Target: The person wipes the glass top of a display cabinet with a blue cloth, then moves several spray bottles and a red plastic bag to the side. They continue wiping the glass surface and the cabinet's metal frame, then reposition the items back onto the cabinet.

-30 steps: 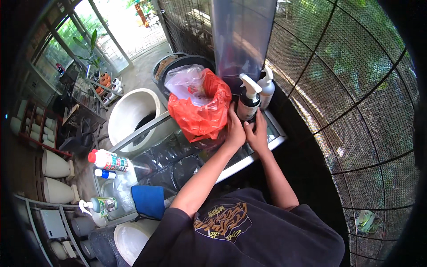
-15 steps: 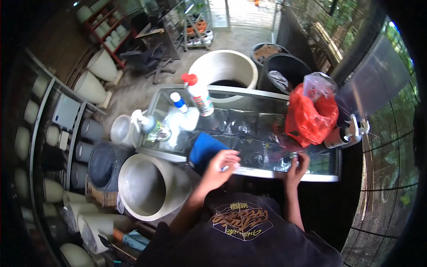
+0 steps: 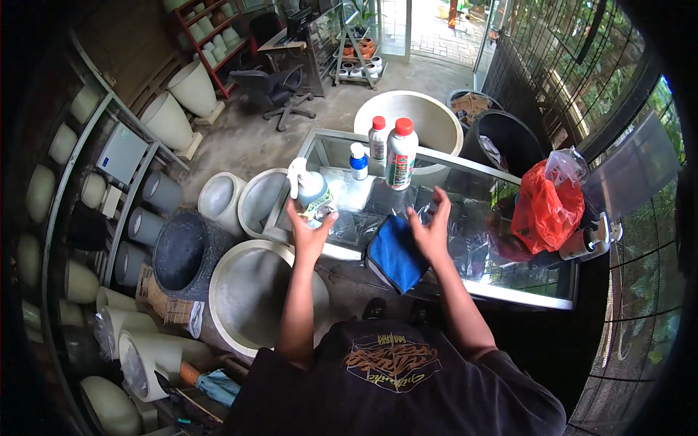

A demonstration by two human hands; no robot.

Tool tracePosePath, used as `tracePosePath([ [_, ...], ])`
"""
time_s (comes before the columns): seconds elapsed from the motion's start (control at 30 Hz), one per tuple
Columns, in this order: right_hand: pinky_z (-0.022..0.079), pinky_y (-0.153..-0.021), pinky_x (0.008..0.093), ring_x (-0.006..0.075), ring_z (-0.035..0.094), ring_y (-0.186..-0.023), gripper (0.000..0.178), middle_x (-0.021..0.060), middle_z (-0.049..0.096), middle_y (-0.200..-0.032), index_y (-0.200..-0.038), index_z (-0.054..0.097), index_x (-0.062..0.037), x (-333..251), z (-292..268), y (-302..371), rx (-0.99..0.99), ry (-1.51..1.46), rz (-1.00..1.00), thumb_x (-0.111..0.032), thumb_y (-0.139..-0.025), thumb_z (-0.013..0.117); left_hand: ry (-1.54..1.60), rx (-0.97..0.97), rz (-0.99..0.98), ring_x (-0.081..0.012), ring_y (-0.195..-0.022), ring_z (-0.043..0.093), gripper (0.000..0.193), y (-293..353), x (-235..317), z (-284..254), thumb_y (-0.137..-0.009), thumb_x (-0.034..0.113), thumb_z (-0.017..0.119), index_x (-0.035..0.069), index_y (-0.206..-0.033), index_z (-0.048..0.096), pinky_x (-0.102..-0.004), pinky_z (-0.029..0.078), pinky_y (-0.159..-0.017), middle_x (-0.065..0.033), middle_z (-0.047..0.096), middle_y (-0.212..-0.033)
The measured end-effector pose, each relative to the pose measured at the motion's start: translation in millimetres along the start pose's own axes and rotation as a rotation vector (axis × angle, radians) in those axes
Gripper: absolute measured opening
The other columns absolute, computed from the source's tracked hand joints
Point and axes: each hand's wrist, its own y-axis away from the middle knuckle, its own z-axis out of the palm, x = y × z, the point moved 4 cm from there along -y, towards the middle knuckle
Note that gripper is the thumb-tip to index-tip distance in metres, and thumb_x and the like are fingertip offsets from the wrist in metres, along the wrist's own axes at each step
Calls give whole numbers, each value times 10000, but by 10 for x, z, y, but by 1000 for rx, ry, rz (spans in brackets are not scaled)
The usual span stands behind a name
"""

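Observation:
My left hand (image 3: 310, 234) has its thumb and fingers spread on either side of a spray bottle (image 3: 315, 190) with a white trigger head, at the left end of the glass-topped display case (image 3: 502, 287). Whether the fingers touch the bottle I cannot tell. My right hand (image 3: 432, 234) is open above the case, beside a folded blue cloth (image 3: 396, 254) that hangs over its front edge. Behind the hands stand a blue-and-white bottle (image 3: 358, 166), a large white bottle with a red cap (image 3: 401, 156) and a smaller red-capped bottle (image 3: 377, 139).
A red plastic bag (image 3: 545, 214) and pump bottles (image 3: 582, 241) stand at the case's right end. Big round pots (image 3: 251, 291) crowd its left side, with another pale pot (image 3: 411, 109) behind. Shelves of pots line the left; mesh wall (image 3: 640, 291) borders the right.
My view has shifted left. My left hand has moved from beside the blue cloth to the spray bottle. The right hand has come from the case's right front edge to the cloth.

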Motion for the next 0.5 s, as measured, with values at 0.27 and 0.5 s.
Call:
tracePosePath([
  [0.27, 326, -1136, 486, 441, 400, -1333, 1060, 308, 385, -1426, -1477, 252, 66, 238, 430, -282, -23, 170, -56, -359, -731, 874, -77, -60, 66, -185, -998, 655, 440, 6, 15, 103, -809, 125, 827, -8, -1175, 621, -332, 508, -879, -103, 681, -1134],
  [0.5, 424, -1032, 522, 427, 566, -1203, 960, 250, 595, -1267, -1446, 354, -38, 154, 629, -765, -118, 77, -12, -360, -709, 879, -305, -115, 240, -421, -1137, 528, 562, -8, 73, 183, -776, 304, 830, 20, -1207, 605, -517, 418, -967, -217, 583, -1169],
])
